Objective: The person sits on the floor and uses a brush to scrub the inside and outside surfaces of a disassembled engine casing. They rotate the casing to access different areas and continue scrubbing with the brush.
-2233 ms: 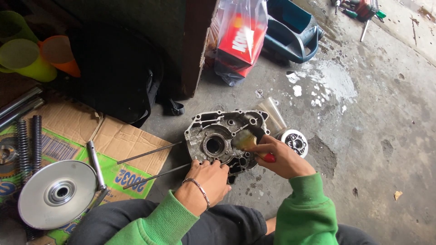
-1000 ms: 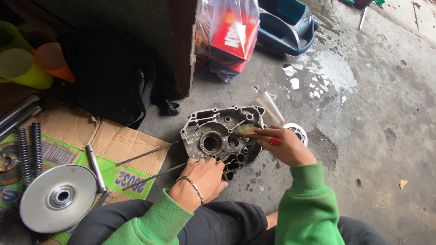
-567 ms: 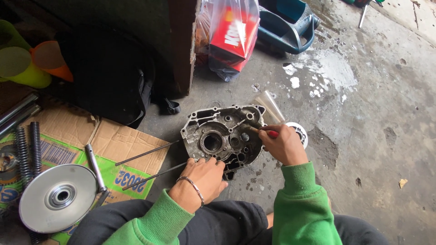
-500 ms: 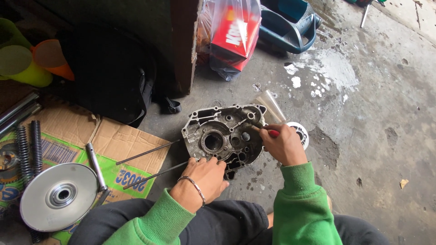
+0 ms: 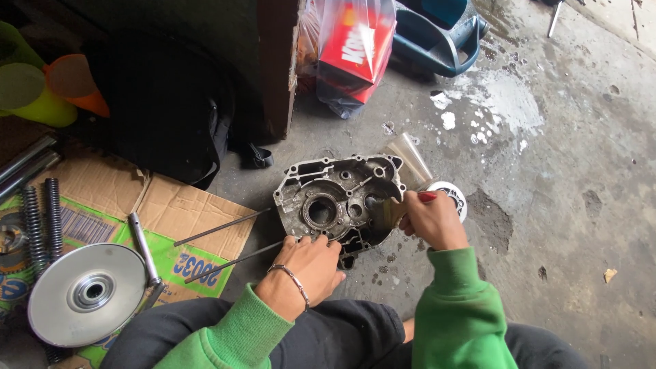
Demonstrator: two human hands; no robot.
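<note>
While hands steady it, ribbed grey metal engine casing (image 5: 335, 205) lies flat.

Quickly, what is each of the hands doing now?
Left hand: open, resting on the engine case edge.
Right hand: closed on a brush.

Upper left: yellow-green cup (image 5: 31, 96) beside an orange cup (image 5: 78, 82)
Upper middle: black bag (image 5: 164, 102); red box in clear plastic (image 5: 355, 48)
Upper right: blue tub (image 5: 437, 34)
Lower left: round metal disc (image 5: 85, 292) on flattened cardboard (image 5: 178, 212); 2 black coil springs (image 5: 42, 215); 2 thin metal rods (image 5: 219, 227)
</note>
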